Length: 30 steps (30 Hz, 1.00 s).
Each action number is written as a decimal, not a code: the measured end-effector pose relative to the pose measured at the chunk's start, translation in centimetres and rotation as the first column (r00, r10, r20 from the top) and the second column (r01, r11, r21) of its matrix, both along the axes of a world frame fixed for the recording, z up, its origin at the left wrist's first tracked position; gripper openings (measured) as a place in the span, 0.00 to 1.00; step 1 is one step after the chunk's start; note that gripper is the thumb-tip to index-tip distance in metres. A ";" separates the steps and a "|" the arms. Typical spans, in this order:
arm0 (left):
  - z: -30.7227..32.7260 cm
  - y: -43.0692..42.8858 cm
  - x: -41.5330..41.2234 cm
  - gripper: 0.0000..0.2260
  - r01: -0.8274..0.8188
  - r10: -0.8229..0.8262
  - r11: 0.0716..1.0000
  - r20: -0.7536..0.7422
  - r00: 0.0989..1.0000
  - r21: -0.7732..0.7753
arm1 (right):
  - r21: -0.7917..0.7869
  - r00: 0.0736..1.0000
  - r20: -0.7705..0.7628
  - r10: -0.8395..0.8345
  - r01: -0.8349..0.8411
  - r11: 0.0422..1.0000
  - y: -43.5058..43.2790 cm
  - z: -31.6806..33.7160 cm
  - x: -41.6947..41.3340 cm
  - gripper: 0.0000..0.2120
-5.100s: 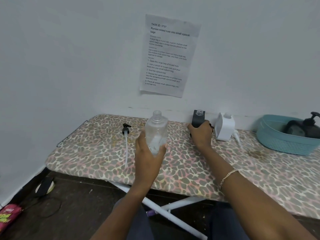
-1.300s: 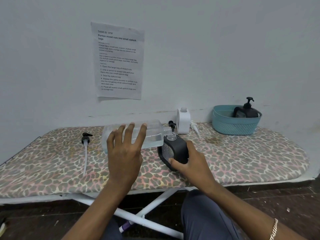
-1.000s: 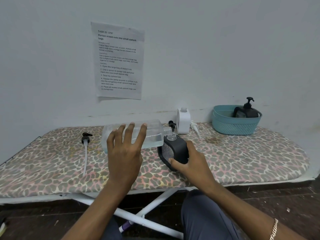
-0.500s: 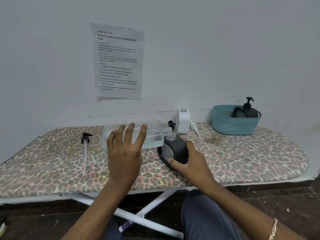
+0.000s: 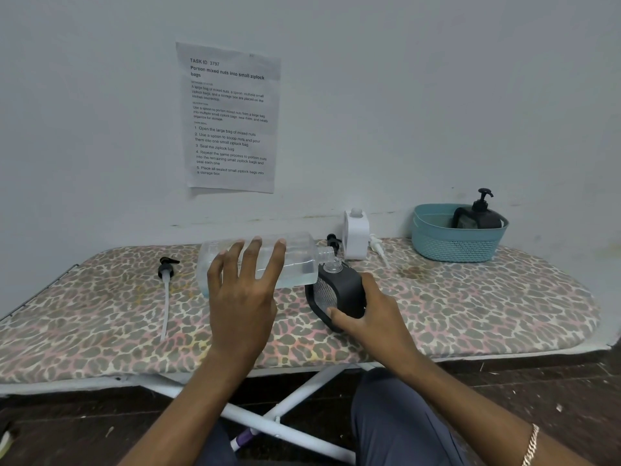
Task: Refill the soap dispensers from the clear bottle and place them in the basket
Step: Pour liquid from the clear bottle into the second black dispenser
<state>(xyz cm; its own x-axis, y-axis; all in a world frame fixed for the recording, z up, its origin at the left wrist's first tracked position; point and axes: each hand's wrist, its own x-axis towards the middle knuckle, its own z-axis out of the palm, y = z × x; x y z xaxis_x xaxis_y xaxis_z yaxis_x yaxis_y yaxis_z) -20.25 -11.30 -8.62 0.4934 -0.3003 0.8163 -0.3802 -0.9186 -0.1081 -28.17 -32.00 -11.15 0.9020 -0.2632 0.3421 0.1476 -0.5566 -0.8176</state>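
My left hand (image 5: 242,297) holds the clear bottle (image 5: 299,260) on its side, neck pointing right, clear liquid lying along its lower side. Its mouth sits right above the open neck of a black soap dispenser (image 5: 339,290), which my right hand (image 5: 373,317) grips, tilted left, on the ironing board (image 5: 470,307). A white dispenser (image 5: 355,235) without its pump stands behind them by the wall. A teal basket (image 5: 453,243) at the back right holds another black dispenser (image 5: 477,215) with its pump on.
A black pump with a long white tube (image 5: 165,290) lies on the board to the left. A second black pump head (image 5: 332,240) and a white pump (image 5: 378,245) lie beside the white dispenser. A printed sheet (image 5: 232,117) hangs on the wall.
Five seconds ago the clear bottle stood upright in my left hand and the black dispenser was further back. Over the last second both hands have held still, bottle tipped over the dispenser.
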 end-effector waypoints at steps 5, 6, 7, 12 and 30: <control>0.0 0.0 0.0 0.36 0.002 -0.002 1.000 0.001 1.000 0.002 | -0.003 1.000 -0.001 -0.001 0.001 1.000 0.0 -0.1 0.1 0.21; 0.0 0.1 0.0 0.36 0.002 -0.002 1.000 0.003 1.000 0.004 | -0.003 1.000 0.000 -0.002 0.002 1.000 0.0 -0.2 0.1 0.21; 0.0 0.1 0.0 0.36 0.002 -0.002 1.000 0.004 1.000 0.005 | -0.003 1.000 0.000 -0.001 0.001 1.000 -0.1 -0.2 0.1 0.21; 0.0 0.0 0.0 0.35 0.000 0.000 1.000 0.004 1.000 0.004 | 0.005 1.000 0.004 0.005 -0.005 1.000 0.0 -0.1 0.1 0.21; 0.2 0.1 0.0 0.36 0.001 -0.001 1.000 0.011 1.000 0.001 | -0.001 1.000 0.000 0.012 -0.012 1.000 0.0 -0.2 0.1 0.22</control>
<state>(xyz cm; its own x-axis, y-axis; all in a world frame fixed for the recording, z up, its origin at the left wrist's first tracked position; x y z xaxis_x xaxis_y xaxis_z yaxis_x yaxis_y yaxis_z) -20.26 -11.24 -8.46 0.4844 -0.3011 0.8214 -0.3795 -0.9183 -0.1128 -28.10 -32.03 -11.31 0.9052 -0.2519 0.3424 0.1543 -0.5558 -0.8169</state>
